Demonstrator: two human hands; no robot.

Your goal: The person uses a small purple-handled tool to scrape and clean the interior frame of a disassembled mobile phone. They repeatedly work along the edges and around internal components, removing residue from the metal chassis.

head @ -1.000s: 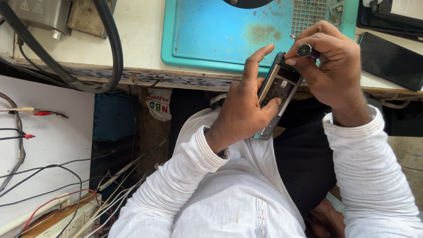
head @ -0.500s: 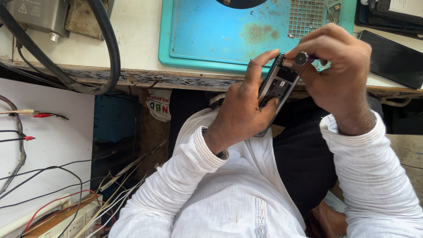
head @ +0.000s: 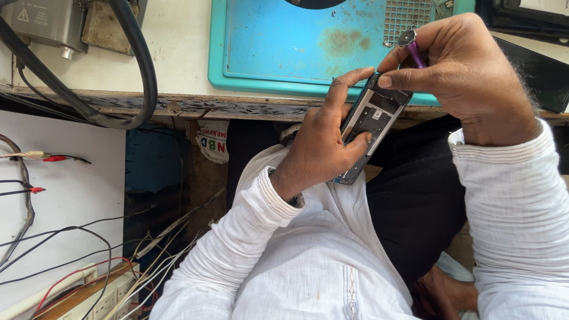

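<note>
Phone: an opened mobile phone (head: 372,121) with its back cover off and inner parts bare, held tilted in the air just off the workbench's front edge, over the person's lap.
Left hand: the left hand (head: 323,142) is closed around the phone from below and the side, thumb across its lower part, forefinger stretched up along its left edge.
Right hand: the right hand (head: 465,77) pinches a small purple-handled screwdriver (head: 410,47), tip hidden at the phone's top end, thumb pressing the phone's top corner.
Mat: a teal work mat (head: 284,41) lies on the workbench (head: 172,47), reaching its front edge, just behind the phone.
Far left: thick black cable (head: 139,65) looping over the workbench's front edge; thin wires (head: 71,237) below.
</note>
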